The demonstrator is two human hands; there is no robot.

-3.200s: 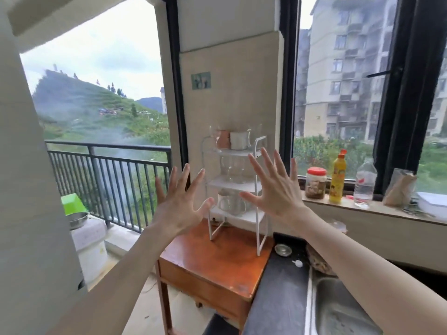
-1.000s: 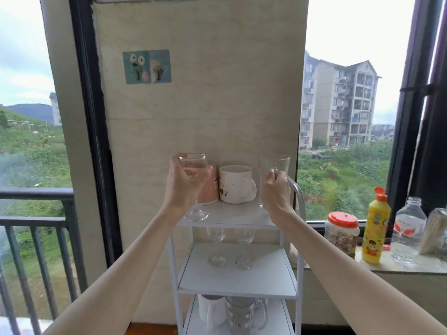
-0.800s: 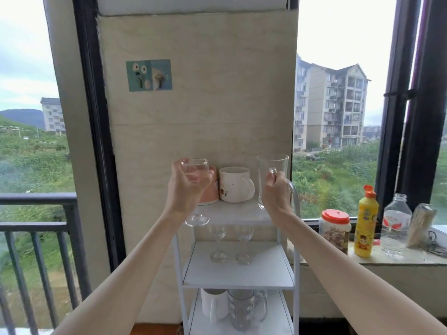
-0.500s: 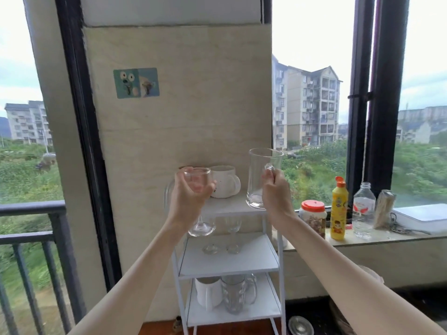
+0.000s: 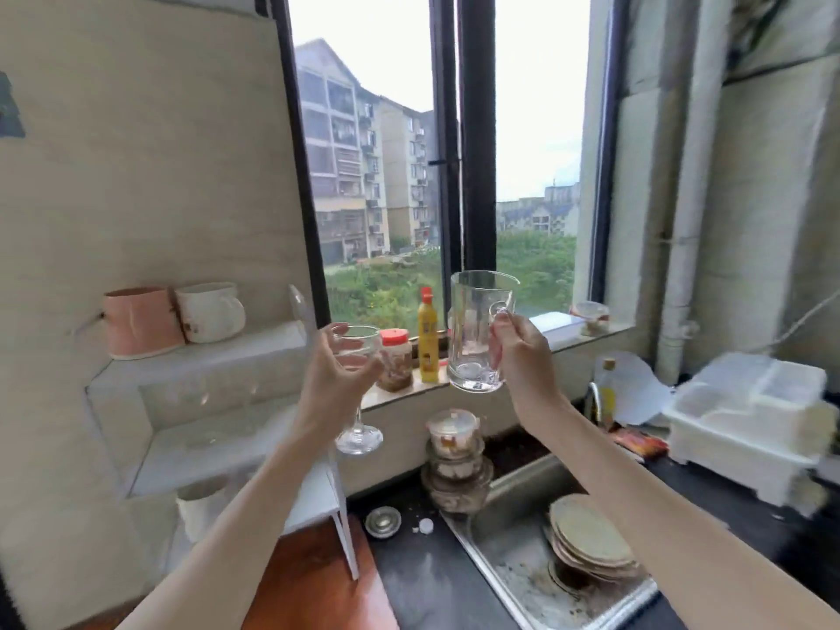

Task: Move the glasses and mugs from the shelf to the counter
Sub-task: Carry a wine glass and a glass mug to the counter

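Steel sink [image 5: 509,552] lies nearest, low in the view, with a stack of plates [image 5: 591,538] in it, set into the dark tabletop [image 5: 422,579]. A stack of lidded bowls [image 5: 454,461] stands at the sink's far left corner, and a white rack [image 5: 745,416] sits on the tabletop to the right.

Both arms reach forward above this, well apart from each other. The left hand [image 5: 334,379] is curled round the bowl of a wineglass [image 5: 357,388], which is upright, long axis vertical, rim up and round foot hanging free below the palm. The right hand [image 5: 518,347] grips the handle of a glass mug [image 5: 477,331], also upright, mouth up, thick base down, handle turned to the right. Both glasses are held in the air, off the shelf [image 5: 204,356] and above the sink's far edge, touching nothing else.

Left of the hands stands the white shelf; its top tier carries a pink mug [image 5: 141,322] and a white mug [image 5: 209,311], side by side and upright. Lower tiers are blurred.

Behind the glasses, on the window sill, stand a red-lidded jar [image 5: 395,361] and a yellow bottle [image 5: 428,338].
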